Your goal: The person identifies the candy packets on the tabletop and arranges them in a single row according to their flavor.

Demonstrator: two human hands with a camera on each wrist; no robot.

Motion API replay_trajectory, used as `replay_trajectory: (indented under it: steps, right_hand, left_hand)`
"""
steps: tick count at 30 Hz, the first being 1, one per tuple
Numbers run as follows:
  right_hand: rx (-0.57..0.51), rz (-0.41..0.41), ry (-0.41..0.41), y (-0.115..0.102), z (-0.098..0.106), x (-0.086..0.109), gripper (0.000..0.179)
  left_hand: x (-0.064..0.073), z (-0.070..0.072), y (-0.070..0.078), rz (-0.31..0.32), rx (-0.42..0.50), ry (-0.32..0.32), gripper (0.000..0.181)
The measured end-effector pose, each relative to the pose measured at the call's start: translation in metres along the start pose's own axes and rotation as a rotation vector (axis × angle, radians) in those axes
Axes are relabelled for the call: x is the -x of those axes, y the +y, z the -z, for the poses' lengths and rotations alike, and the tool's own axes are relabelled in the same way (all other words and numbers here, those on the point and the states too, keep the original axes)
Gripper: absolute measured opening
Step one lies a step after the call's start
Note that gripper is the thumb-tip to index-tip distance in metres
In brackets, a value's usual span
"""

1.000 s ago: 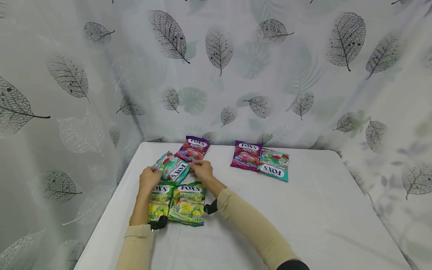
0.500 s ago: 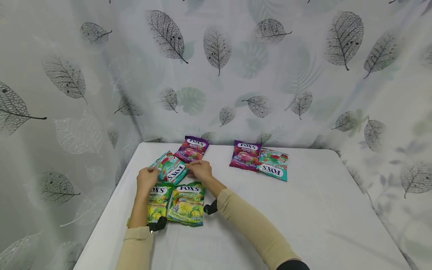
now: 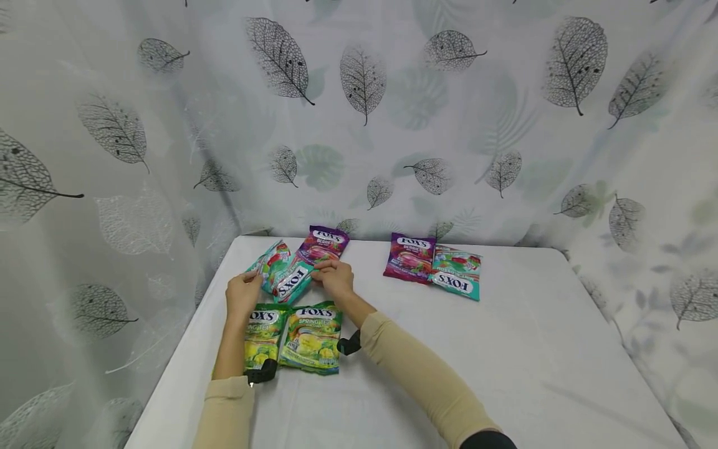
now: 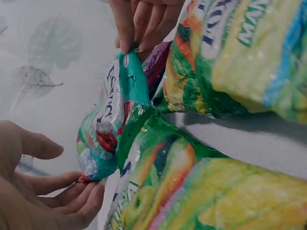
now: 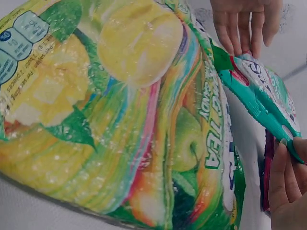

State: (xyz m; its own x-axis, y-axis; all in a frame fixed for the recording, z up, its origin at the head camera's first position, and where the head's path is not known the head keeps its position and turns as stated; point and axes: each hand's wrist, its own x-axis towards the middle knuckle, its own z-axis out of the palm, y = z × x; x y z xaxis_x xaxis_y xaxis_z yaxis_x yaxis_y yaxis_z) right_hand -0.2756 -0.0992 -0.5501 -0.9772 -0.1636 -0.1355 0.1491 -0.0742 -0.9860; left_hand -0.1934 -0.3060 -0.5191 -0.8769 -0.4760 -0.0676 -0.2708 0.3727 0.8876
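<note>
A teal FOX'S candy bag (image 3: pixel 293 282) is tilted between my hands at the table's left side, overlapping the lower part of a purple FOX'S berries bag (image 3: pixel 332 237). My right hand (image 3: pixel 338 284) pinches its right corner between thumb and fingers, plain in the right wrist view. At the opposite end, my left hand (image 4: pixel 45 191) touches the teal bag's edge with extended fingertips, its thumb apart from the bag. Just nearer to me lie two green-yellow spring tea candy bags, the right one (image 3: pixel 311 340) and the left one (image 3: pixel 263 337), which my left forearm partly covers.
Another purple berries bag (image 3: pixel 409 259) and another teal bag (image 3: pixel 455 274) lie side by side toward the back right of the white table (image 3: pixel 505 362). A leaf-print curtain (image 3: pixel 392 143) hangs behind the table and along its sides.
The teal bag has turned and shifted up, now covering part of the purple bag. My left hand has moved slightly up and its thumb has come away; my right hand has risen a little.
</note>
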Motion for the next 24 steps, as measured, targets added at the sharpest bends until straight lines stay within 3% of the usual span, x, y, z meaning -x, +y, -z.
replay_trajectory:
  steps: [6, 14, 24]
  right_hand:
    - [-0.076, 0.016, 0.047, -0.01, 0.002, -0.001, 0.017]
    - [-0.179, 0.026, 0.051, -0.02, 0.008, 0.003, 0.033]
    - [-0.222, 0.033, 0.002, -0.021, 0.032, 0.019, 0.041]
  left_hand:
    - [-0.004, -0.003, 0.008, -0.032, 0.038, 0.043, 0.048]
    - [-0.004, -0.007, 0.02, -0.084, 0.074, 0.084, 0.045]
    - [0.003, -0.021, 0.023, -0.131, 0.17, 0.071, 0.047]
